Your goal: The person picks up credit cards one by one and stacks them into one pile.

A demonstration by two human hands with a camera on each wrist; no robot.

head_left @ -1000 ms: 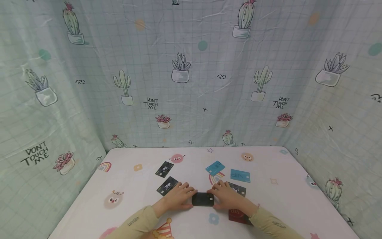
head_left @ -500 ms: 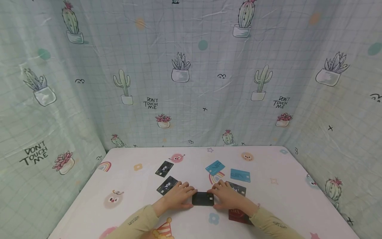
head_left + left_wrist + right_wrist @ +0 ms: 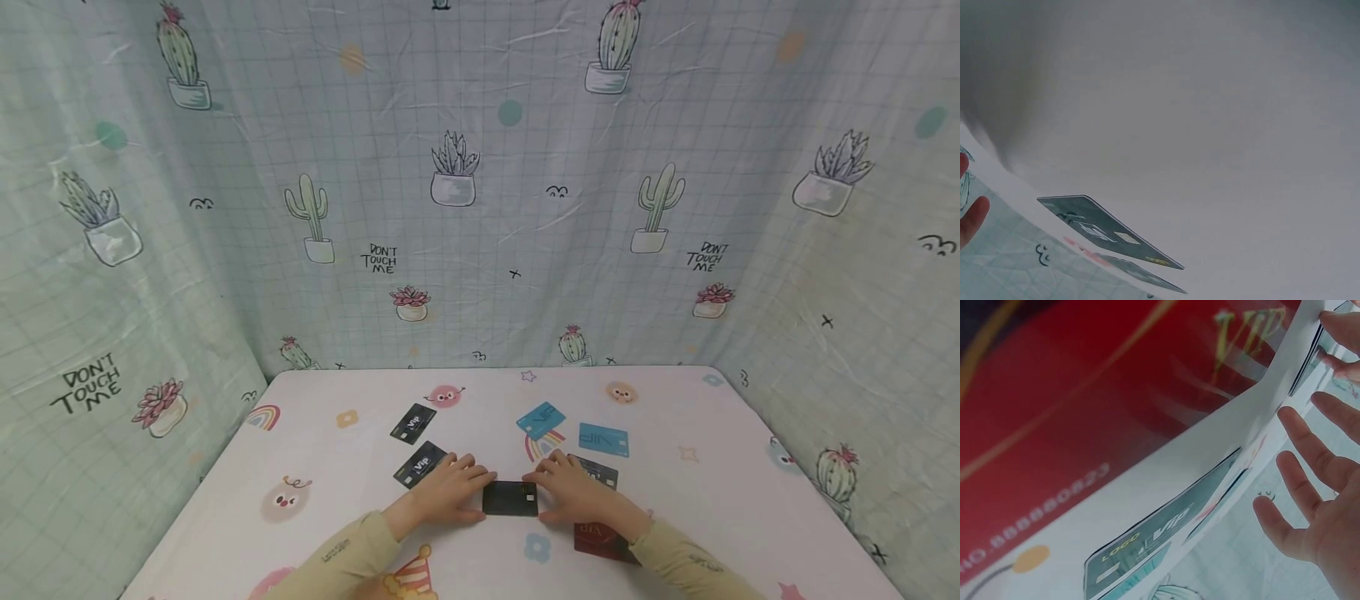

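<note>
A black card (image 3: 510, 498) with a small chip lies flat between the two hands in the head view. The right wrist view shows its edge as layered, like a small stack of cards (image 3: 1307, 361). My left hand (image 3: 446, 492) holds the left end, thumb at the near corner and fingers at the far one. At the opposite end my right hand (image 3: 579, 492) grips in the same way. Only fingertips (image 3: 974, 220) of the left hand show in the left wrist view. The right hand's outer fingers (image 3: 1300, 487) are spread apart.
Two black VIP cards (image 3: 413, 424) lie at the left, one partly behind the left hand. Two blue cards (image 3: 603, 440) lie farther back. Beneath the right arm are a dark VIP card (image 3: 597, 472) and a red card (image 3: 600, 542). A patterned curtain (image 3: 480, 233) surrounds the table.
</note>
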